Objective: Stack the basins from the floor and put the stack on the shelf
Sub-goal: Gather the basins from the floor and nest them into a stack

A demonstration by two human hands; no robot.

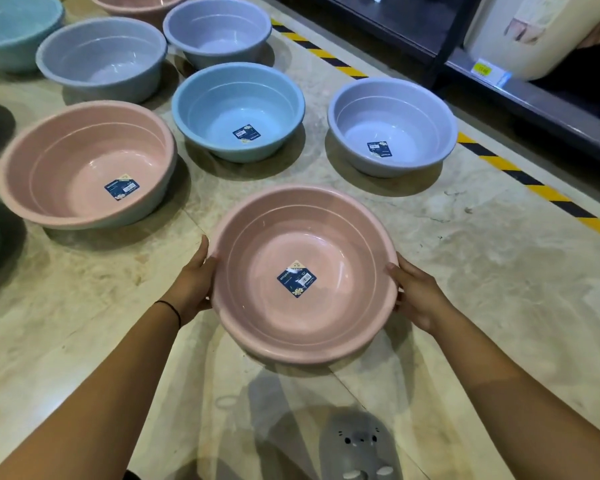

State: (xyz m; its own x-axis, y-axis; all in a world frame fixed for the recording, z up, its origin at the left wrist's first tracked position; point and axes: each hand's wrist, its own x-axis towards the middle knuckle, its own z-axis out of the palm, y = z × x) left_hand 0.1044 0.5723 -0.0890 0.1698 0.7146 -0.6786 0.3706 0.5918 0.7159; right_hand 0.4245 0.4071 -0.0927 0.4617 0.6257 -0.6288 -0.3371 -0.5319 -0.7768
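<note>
- While the round pink plastic basin (303, 275) is clasped at its rim from both sides, it is held low over the marbled stone floor (465, 271), at the lower middle of the view; whether it is lifted clear or resting cannot be told.
- It looks to be a nested pair, since a second pink rim shows just under the first along the near edge.
- The left hand (194, 282) is pressed flat against the rim at 9 o'clock, fingers together; the right hand (418, 292) is curled against it at 3 o'clock.
- The grip is best kept level and evenly opposed, so that the inner basin is not tipped out of the outer.
- The larger pink plastic basin (87, 164) lies at 10 o'clock, the blue plastic basin (238, 110) at 12 o'clock and the lilac-grey plastic basin (392, 126) at 1 o'clock, each well apart.
- The larger pink one is judged the likeliest base: a smaller basin is better lowered into a wider one, centred and released only once seated.
- The dark metal shelf (534, 95) stands at 2 o'clock, beyond the yellow-and-black floor tape (520, 171).
</note>
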